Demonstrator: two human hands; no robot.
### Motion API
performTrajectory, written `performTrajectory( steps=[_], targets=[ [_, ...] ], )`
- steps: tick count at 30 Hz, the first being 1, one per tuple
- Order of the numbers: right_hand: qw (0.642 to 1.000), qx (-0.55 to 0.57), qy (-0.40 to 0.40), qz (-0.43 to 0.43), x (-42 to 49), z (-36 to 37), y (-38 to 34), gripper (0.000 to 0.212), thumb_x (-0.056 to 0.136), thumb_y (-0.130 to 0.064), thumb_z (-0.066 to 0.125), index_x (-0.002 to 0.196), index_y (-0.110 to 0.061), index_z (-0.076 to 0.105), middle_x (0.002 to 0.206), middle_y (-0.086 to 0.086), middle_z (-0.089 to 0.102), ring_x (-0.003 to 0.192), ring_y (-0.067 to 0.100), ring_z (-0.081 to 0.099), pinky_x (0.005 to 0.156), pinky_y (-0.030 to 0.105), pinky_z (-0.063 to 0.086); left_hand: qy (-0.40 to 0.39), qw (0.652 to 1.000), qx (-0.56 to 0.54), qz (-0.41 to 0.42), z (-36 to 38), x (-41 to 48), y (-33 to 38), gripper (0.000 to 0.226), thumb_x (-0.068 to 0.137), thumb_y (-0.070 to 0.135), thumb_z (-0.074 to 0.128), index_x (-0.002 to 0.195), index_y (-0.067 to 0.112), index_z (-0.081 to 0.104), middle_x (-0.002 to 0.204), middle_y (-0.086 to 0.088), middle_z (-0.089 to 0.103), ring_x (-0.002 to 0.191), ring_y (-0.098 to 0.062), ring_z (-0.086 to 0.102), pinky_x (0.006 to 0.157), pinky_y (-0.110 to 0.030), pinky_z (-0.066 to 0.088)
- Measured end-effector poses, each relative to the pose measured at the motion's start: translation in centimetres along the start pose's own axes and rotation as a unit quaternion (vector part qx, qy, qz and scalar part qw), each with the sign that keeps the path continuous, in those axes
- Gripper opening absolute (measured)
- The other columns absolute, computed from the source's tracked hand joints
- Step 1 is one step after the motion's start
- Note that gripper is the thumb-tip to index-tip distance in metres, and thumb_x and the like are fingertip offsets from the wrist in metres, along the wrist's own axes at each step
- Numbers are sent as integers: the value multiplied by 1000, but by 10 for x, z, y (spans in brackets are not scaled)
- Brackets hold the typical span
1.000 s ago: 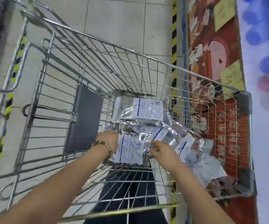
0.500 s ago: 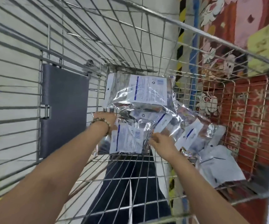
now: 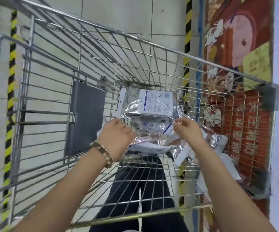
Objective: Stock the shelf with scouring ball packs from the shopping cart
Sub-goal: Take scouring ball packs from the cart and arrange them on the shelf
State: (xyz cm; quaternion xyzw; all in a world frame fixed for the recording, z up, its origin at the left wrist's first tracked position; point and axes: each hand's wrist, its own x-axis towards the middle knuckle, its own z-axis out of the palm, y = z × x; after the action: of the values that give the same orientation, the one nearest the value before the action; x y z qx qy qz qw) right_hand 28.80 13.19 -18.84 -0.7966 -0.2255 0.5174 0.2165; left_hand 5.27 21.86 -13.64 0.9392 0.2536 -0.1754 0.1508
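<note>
Silver foil was caught between the thumb and first finger of the right hand [image 3: 188, 131]. Those fingertips [image 3: 177, 122] were nipped shut on the bottom right edge of the big pack [image 3: 155, 104]. The rest of that hand was loosely bent and held nothing else.

The fingers [image 3: 117, 121] of the left hand [image 3: 116, 139] were a little bent and sat right at the bottom left corner of the same pack. I could not tell if they had hold of it or only touched it. A beaded bracelet [image 3: 104, 152] was on that wrist.

I think one hand went to each bottom corner because the pack was wide and floppy. Held that way, it would come up flat and not fold or slip.

The big pack stood tilted against the far end of the shopping cart [image 3: 152, 42], near the far left corner, with its white label facing up. It leaned on the wires, and its bottom edge rested on the other packs [image 3: 152, 133]. Those lay in a messy heap on the cart bottom and spread toward the right side and the near right corner.

A grey flap [image 3: 86, 118] hung on the left side of the cart, apart from the packs.

No shelf showed from where I stood. To me the job looked early, with lots of packs waiting in the cart.
</note>
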Motion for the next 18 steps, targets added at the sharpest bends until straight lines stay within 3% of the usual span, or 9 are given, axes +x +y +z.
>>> performTrajectory(
  steps=[1, 3, 5, 8, 10, 12, 15, 17, 18],
  targets=[
    [999, -14, -35, 9, -1, -9, -9, 27, 91, -20, 61, 116, -10, 60, 93, 7, 67, 76, 26, 63, 60, 22, 46, 41, 999, 1, 25, -11, -4, -1, 37, 40, 10, 82, 69, 26, 66, 68, 10, 61, 73, -17, 62, 92, -40, 44],
    [993, -48, -111, 13, -2, -23, -22, 32, 89, -26, 64, 117, -12, 60, 92, 9, 68, 70, 20, 59, 57, 22, 46, 149, 985, 23, 82, -22, -13, -4, 26, 49, 7, 77, 64, 23, 64, 68, 7, 62, 76, -20, 63, 94, -38, 39],
    [979, -76, -192, 3, -3, -28, -30, 42, 86, -35, 65, 123, -18, 56, 103, 2, 66, 83, 16, 61, 74, 27, 51, 276, 953, 40, 117, -33, -20, -2, 16, 69, 6, 66, 65, 22, 65, 80, 4, 69, 92, -20, 64, 102, -35, 31],
    [963, -37, -265, 22, -8, -15, -39, 48, 87, -44, 59, 131, -25, 52, 122, -7, 55, 108, 14, 55, 100, 35, 44, 438, 889, 47, 123, -44, -20, 4, 25, 80, 10, 67, 59, 23, 65, 96, 0, 72, 108, -18, 57, 111, -29, 21],
    [948, 70, -293, 105, -11, -1, -44, 29, 91, -39, 52, 112, -21, 62, 106, -1, 66, 92, 12, 63, 87, 26, 50, 494, 862, 43, 109, -44, -15, 9, 20, 80, 16, 71, 63, 24, 63, 109, -1, 66, 119, -19, 50, 114, -30, 19],
    [935, 93, -308, 147, -10, 13, -39, 32, 88, -40, 55, 105, -15, 65, 103, 7, 69, 91, 20, 66, 80, 26, 50, 518, 852, 40, 56, -39, -9, 11, 15, 79, 24, 72, 71, 27, 59, 119, -2, 57, 132, -17, 39, 113, -34, 17],
    [933, 127, -303, 146, -4, 26, -20, 38, 90, -35, 61, 118, -9, 62, 118, 20, 63, 99, 33, 61, 79, 33, 48, 509, 858, 32, -56, -21, -8, 9, 21, 79, 43, 68, 96, 33, 58, 142, 0, 38, 139, -18, 25, 115, -41, 12],
    [932, 204, -263, 144, -7, 27, -18, 20, 93, -23, 57, 106, -9, 64, 89, 6, 72, 76, 18, 63, 69, 28, 48, 422, 888, -54, -174, -9, -13, 9, 60, 74, 44, 69, 127, 30, 43, 155, -3, 5, 140, -27, 15, 115, -47, 11],
    [930, 233, -247, 139, -6, 26, -16, 12, 94, -18, 53, 99, -11, 63, 75, -2, 72, 65, 11, 63, 60, 23, 49, 357, 885, -170, -246, -3, -16, 9, 78, 72, 42, 72, 137, 31, 30, 155, -4, -4, 141, -29, 11, 114, -50, 15]
  ],
)
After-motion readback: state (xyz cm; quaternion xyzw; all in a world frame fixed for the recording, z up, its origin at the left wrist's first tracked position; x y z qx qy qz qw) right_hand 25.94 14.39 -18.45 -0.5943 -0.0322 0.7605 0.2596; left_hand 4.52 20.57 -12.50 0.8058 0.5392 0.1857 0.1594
